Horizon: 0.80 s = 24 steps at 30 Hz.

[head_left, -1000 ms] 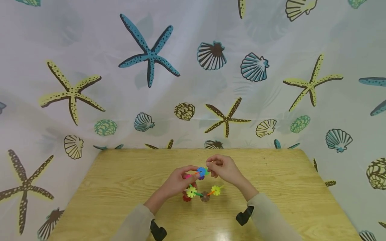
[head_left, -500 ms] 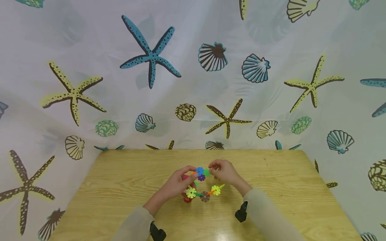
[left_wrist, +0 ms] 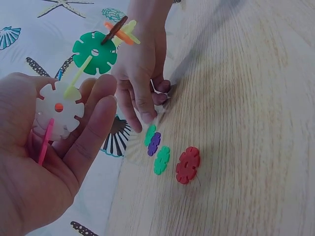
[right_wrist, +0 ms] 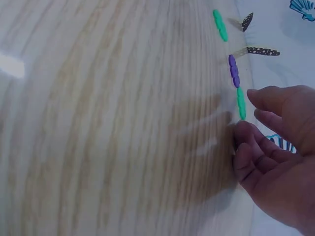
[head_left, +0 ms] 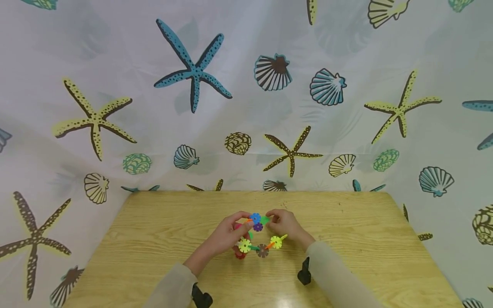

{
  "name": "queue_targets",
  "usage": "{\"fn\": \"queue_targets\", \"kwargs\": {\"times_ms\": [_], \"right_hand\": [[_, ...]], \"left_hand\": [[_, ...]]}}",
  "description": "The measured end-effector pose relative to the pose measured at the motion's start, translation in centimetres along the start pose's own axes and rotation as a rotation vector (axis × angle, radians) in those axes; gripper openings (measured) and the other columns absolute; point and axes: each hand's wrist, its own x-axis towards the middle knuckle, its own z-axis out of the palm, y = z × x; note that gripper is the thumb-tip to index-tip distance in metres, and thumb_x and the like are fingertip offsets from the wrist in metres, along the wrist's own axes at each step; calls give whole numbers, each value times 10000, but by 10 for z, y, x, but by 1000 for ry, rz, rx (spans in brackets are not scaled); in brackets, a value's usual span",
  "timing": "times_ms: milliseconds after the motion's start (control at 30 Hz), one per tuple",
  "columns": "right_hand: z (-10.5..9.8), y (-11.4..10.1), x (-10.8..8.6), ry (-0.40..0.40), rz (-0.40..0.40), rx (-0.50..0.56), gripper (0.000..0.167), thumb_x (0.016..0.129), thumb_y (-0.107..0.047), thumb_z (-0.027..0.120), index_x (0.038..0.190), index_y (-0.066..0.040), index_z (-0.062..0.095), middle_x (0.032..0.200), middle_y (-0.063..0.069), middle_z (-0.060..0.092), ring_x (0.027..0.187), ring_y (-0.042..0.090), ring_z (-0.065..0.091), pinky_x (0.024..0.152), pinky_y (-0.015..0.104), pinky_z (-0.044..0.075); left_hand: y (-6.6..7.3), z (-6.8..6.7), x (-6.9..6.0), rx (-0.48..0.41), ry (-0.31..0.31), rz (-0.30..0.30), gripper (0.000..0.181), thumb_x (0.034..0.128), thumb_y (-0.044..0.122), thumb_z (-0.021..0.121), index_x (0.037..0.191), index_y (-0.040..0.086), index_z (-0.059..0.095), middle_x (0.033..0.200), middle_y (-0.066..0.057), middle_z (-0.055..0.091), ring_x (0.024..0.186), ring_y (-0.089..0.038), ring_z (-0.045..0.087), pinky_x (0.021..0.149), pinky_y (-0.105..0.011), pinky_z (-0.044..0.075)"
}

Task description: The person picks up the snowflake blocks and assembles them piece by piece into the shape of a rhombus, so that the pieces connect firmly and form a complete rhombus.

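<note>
My left hand [head_left: 225, 235] grips a chain of interlocked notched plastic discs. In the left wrist view a pale disc [left_wrist: 60, 109] lies between its thumb and fingers, and a green disc [left_wrist: 95, 53] hangs further along. Yellow [head_left: 276, 242] and brown discs [head_left: 262, 251] form the chain's loose end, with a blue disc [head_left: 255, 218] by the fingertips. My right hand [head_left: 286, 224] hovers low over the table, its fingers loosely bent, beside a flat green disc [right_wrist: 241, 103]. Contact with that disc cannot be made out.
Loose discs lie in a row on the wooden table [head_left: 346, 239]: a purple one [left_wrist: 154, 144], another green one [left_wrist: 162, 160] and a red one [left_wrist: 187, 165]. A patterned curtain [head_left: 239, 107] stands behind the table and along its sides.
My right hand has come down and slightly nearer to me beside the far green disc. The left hand and its chain have barely moved.
</note>
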Motion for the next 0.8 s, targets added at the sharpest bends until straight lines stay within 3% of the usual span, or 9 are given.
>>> {"fn": "queue_targets", "kwargs": {"times_ms": [200, 367, 600, 800], "right_hand": [[5, 4, 2, 18, -47, -61, 318, 967, -79, 720, 1265, 29, 715, 800, 62, 648, 667, 119, 501, 630, 261, 420], [9, 3, 4, 44, -12, -96, 318, 964, -118, 740, 1262, -8, 730, 799, 33, 615, 683, 129, 492, 648, 275, 406], [11, 0, 4, 52, -2, -138, 335, 957, -113, 749, 1273, -4, 733, 768, 29, 580, 681, 139, 465, 638, 271, 365], [10, 1, 4, 61, 59, -86, 242, 924, -95, 773, 1149, -21, 723, 874, 54, 631, 769, 159, 539, 702, 315, 472]], "left_hand": [[1, 1, 0, 2, 20, 1, 466, 1098, 349, 586, 1470, 72, 534, 800, -71, 696, 569, -173, 562, 580, -581, 625], [1, 2, 1, 12, 34, -3, 460, 1092, 343, 599, 1464, 78, 546, 781, -64, 689, 517, -169, 504, 558, -572, 617], [1, 2, 3, 24, 44, -10, 457, 1090, 345, 603, 1459, 81, 555, 765, -43, 680, 498, -139, 484, 520, -474, 618], [0, 2, 3, 23, 46, -11, 450, 1094, 331, 597, 1461, 75, 552, 759, -34, 659, 488, -130, 467, 514, -452, 617]]}}
